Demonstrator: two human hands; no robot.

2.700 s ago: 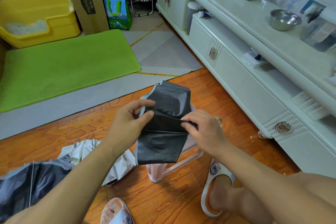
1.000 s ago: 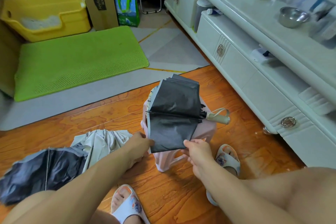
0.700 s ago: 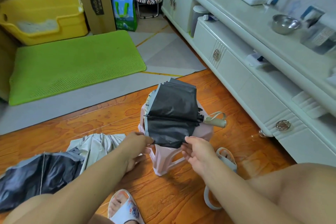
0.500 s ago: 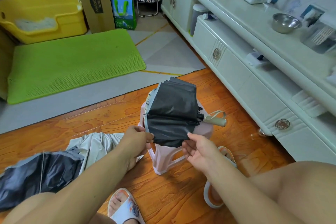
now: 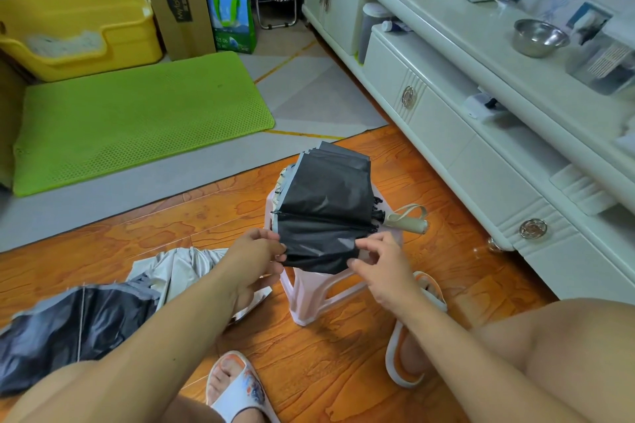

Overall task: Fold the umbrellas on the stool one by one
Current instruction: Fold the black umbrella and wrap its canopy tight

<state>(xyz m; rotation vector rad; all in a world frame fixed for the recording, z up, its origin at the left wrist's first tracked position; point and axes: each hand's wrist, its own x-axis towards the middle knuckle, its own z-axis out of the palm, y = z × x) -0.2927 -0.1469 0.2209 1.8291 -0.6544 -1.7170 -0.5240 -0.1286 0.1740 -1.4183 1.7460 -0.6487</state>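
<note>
Pinching the near edge of the black umbrella (image 5: 326, 213) lying pleated on the pink stool (image 5: 309, 299), your left hand (image 5: 256, 256) and right hand (image 5: 381, 259) grip its fabric, while another umbrella (image 5: 79, 323) lies unfolded on the floor left of the stool.

The black umbrella (image 5: 326, 213) hides most of the pink stool's (image 5: 309, 295) seat.

Two umbrellas (image 5: 326, 209) (image 5: 86, 319), one stool (image 5: 316, 295), two hands (image 5: 256, 257) (image 5: 381, 264).
</note>
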